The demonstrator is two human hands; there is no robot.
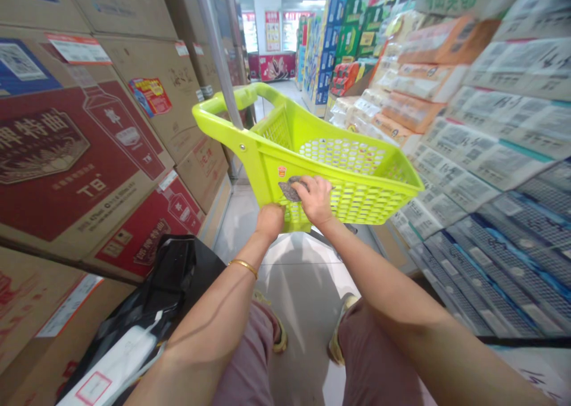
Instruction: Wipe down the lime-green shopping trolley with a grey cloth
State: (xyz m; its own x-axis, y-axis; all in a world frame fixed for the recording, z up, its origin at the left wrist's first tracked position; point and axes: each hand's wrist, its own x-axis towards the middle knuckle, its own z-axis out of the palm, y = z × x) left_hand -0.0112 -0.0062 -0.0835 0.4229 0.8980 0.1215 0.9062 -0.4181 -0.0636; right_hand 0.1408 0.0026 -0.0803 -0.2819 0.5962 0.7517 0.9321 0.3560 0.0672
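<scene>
A bright green plastic shopping cart (267, 153) stands in front of me, its perforated basket pointing right and its handle to the left. My right hand (317, 199) presses a crumpled dark grey cloth (292, 190) against the near side of the basket, just below a small orange sticker (282, 171). Closed at the lower left corner of the basket, my left hand (271, 218) grips its edge; the fingertips are hidden behind the plastic. A gold bracelet circles my left wrist.
Stacked cardboard cartons (129, 90) wall the left side. Packs of tissue paper (495, 132) rise on the right. A grey metal pole (220, 49) stands by the cart handle. Beside my left arm lie a black plastic bag (178, 275) and a white power strip (118, 364).
</scene>
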